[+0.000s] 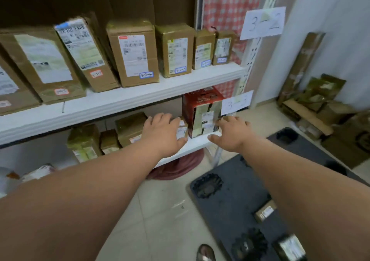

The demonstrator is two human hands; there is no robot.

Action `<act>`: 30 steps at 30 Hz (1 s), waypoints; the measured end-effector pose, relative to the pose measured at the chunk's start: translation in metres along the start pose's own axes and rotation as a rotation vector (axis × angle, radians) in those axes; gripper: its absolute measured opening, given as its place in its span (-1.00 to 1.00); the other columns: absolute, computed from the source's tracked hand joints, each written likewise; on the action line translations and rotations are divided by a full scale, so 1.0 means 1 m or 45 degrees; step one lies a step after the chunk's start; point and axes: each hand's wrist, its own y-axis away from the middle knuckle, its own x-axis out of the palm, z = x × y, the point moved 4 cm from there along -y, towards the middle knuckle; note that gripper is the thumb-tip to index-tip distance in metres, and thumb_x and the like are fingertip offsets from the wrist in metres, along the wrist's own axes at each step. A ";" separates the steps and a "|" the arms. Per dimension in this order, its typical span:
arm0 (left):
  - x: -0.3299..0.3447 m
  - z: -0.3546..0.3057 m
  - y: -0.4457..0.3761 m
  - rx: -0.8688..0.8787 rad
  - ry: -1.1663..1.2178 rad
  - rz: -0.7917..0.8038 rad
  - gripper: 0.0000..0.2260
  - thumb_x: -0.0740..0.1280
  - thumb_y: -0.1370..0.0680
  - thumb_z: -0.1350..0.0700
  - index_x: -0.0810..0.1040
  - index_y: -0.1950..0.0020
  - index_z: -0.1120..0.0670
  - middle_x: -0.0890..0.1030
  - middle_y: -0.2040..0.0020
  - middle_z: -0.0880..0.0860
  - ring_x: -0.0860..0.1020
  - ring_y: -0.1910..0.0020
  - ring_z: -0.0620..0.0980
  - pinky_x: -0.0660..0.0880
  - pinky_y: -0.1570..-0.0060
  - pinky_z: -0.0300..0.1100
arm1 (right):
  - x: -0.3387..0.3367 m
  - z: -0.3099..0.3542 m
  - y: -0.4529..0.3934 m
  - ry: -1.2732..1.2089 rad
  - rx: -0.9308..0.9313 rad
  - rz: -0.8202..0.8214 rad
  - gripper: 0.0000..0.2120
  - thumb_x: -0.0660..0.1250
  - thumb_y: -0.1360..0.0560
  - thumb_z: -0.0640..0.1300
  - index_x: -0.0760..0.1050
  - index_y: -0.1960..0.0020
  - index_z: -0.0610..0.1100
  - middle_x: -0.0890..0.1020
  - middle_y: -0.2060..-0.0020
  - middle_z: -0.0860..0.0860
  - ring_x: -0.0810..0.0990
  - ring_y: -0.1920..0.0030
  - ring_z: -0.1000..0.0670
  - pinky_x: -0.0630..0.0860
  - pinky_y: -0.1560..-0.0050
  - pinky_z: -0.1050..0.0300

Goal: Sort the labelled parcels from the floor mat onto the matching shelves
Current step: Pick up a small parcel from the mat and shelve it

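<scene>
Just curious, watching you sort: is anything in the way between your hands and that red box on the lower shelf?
Nothing visible. The right hand is open just beside the red box; the left hand lies over a small parcel standing against the box's left side.

Two bare arms reach toward the lower shelf (192,146). The left hand (162,132) rests on a small brown parcel (182,129), fingers spread. At its 3 o'clock the right hand (232,132) is spread wide, just beside a red box (202,108). The paper sign (237,102) next to the red box says 3-3. Up at 12 o'clock, the upper shelf (120,102) holds a row of brown parcels. At 5 o'clock a dark floor mat (230,206) has one small parcel (265,210) on it.
</scene>
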 end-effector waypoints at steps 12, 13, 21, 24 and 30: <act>0.051 -0.150 0.011 0.330 -0.043 0.153 -0.37 0.15 -0.56 -0.32 0.21 -0.55 -0.04 0.22 -0.54 0.09 0.14 -0.52 0.15 0.11 -0.46 0.11 | 0.070 -0.145 0.114 -0.156 0.421 0.149 -0.39 0.15 -0.54 0.33 0.34 -0.46 0.00 0.32 -0.46 -0.08 0.25 -0.44 -0.22 0.24 -0.38 -0.17; 0.056 -0.165 0.009 0.347 -0.045 0.176 -0.37 0.15 -0.56 -0.32 0.21 -0.55 -0.04 0.21 -0.54 0.10 0.13 -0.52 0.15 0.10 -0.46 0.12 | 0.075 -0.158 0.120 -0.167 0.444 0.151 -0.39 0.15 -0.54 0.34 0.34 -0.46 0.00 0.31 -0.46 -0.08 0.25 -0.44 -0.21 0.24 -0.39 -0.17; 0.095 -0.292 -0.010 0.500 -0.042 0.321 -0.37 0.13 -0.58 -0.32 0.17 -0.57 -0.04 0.15 -0.58 0.08 0.09 -0.55 0.12 0.09 -0.47 0.10 | 0.127 -0.275 0.159 -0.235 0.599 0.302 -0.46 0.15 -0.54 0.30 0.40 -0.37 -0.01 0.36 -0.40 -0.08 0.31 -0.37 -0.21 0.30 -0.34 -0.17; 0.114 -0.329 -0.017 0.537 -0.047 0.341 -0.36 0.13 -0.58 -0.31 0.15 -0.58 -0.04 0.17 -0.57 0.06 0.10 -0.54 0.11 0.09 -0.47 0.09 | 0.147 -0.318 0.166 -0.267 0.677 0.330 -0.48 0.18 -0.53 0.28 0.39 -0.39 0.03 0.39 -0.37 -0.08 0.32 -0.37 -0.21 0.32 -0.32 -0.16; 0.178 -0.372 -0.028 0.533 -0.135 0.507 -0.34 0.13 -0.59 -0.31 0.11 -0.59 -0.03 0.15 -0.58 0.08 0.10 -0.55 0.13 0.09 -0.50 0.10 | 0.215 -0.362 0.170 -0.360 0.739 0.490 -0.47 0.17 -0.58 0.22 0.29 -0.47 0.01 0.33 -0.41 -0.09 0.26 -0.42 -0.22 0.29 -0.35 -0.16</act>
